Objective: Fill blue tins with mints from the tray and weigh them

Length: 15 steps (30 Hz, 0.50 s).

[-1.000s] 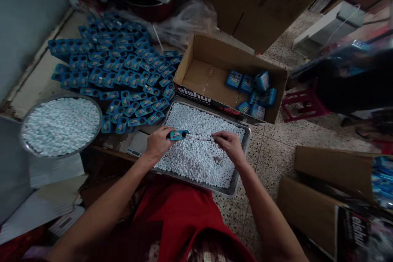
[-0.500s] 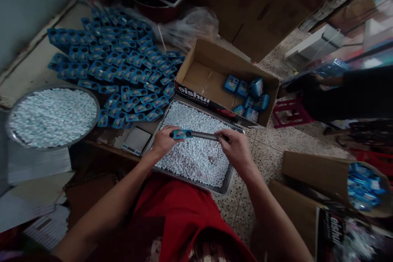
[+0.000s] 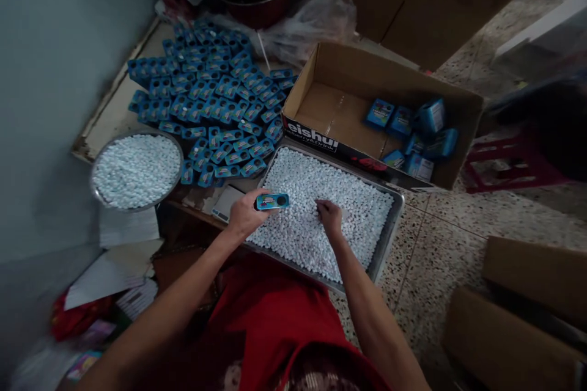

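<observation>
My left hand grips a small blue container with a dark round spot at its right end, held over the left part of a metal tray. White and pale blue pellets fill the tray. Over its middle, my right hand has its fingers pinched together at the pellets; what they hold, if anything, is too small to make out. Many similar blue containers lie in rows beyond the tray on the left.
A round metal bowl of pellets stands at the left. Behind the tray, an open cardboard box holds several blue packs. A pink crate and more cardboard boxes are on the right.
The grey strip-like tool between my hands is no longer visible. My right hand has moved away from the blue container, down to the pellets. The view has shifted, moving the scene rightward.
</observation>
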Each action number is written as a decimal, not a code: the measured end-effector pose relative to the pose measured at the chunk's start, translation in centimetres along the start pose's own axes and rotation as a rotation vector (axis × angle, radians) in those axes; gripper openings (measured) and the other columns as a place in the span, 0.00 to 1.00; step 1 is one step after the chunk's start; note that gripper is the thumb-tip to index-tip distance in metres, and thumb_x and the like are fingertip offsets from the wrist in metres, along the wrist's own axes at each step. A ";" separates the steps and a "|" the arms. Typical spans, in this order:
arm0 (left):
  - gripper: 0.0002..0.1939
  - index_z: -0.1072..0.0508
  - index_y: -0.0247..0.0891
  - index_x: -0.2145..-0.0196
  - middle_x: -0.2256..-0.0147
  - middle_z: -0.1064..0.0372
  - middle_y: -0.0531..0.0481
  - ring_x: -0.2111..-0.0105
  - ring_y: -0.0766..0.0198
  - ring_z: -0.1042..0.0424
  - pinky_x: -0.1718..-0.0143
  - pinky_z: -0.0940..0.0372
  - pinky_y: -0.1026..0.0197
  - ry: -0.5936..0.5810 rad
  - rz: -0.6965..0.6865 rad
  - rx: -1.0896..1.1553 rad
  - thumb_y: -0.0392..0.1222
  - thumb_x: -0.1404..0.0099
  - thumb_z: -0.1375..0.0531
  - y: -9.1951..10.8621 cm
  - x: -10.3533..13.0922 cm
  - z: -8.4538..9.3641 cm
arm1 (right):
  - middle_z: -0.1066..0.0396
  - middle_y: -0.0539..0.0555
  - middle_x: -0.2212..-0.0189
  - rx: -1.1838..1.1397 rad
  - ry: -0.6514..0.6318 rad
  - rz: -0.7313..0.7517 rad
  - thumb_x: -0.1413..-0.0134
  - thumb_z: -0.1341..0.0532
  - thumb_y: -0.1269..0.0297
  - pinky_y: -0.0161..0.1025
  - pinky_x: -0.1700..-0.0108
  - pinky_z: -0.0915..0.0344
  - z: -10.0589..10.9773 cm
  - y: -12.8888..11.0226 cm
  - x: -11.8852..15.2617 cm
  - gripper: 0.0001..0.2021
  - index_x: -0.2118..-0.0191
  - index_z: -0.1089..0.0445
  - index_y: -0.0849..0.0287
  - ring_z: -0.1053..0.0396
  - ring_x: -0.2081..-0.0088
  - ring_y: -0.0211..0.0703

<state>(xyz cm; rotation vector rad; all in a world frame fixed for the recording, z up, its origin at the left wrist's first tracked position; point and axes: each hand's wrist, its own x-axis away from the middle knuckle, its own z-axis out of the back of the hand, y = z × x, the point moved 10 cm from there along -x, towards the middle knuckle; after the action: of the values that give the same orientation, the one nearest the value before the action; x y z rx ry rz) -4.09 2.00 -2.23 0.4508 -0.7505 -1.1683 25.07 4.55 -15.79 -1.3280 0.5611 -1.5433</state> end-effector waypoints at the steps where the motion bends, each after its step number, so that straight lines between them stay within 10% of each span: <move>1: 0.19 0.21 0.43 0.55 0.57 0.20 0.49 0.58 0.54 0.22 0.55 0.31 0.57 0.027 -0.029 -0.060 0.46 0.45 0.29 0.1 0.3 1.0 | 0.30 0.49 0.81 -0.040 0.012 -0.015 0.49 0.43 0.46 0.35 0.75 0.42 -0.5 -0.1 -0.1 0.22 0.64 0.21 0.60 0.38 0.79 0.39; 7: 0.17 0.20 0.45 0.55 0.54 0.21 0.48 0.55 0.52 0.22 0.54 0.31 0.58 0.057 -0.068 -0.162 0.46 0.43 0.30 -0.3 0.7 2.0 | 0.29 0.50 0.78 -0.181 0.024 -0.069 0.54 0.35 0.48 0.34 0.76 0.45 4.0 -3.5 2.6 0.20 0.64 0.21 0.60 0.39 0.79 0.36; 15: 0.16 0.20 0.47 0.54 0.53 0.22 0.50 0.55 0.53 0.23 0.58 0.32 0.60 0.056 -0.101 -0.177 0.47 0.41 0.32 1.8 1.0 -0.1 | 0.28 0.50 0.79 0.095 -0.091 0.124 0.49 0.35 0.60 0.35 0.74 0.43 6.0 -16.0 4.9 0.10 0.66 0.18 0.59 0.37 0.79 0.37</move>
<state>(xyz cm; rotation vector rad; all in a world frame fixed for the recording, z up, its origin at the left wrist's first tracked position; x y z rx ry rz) -2.62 1.67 -0.80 0.3752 -0.5751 -1.2994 25.08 8.27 1.64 -1.2610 0.4979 -1.3847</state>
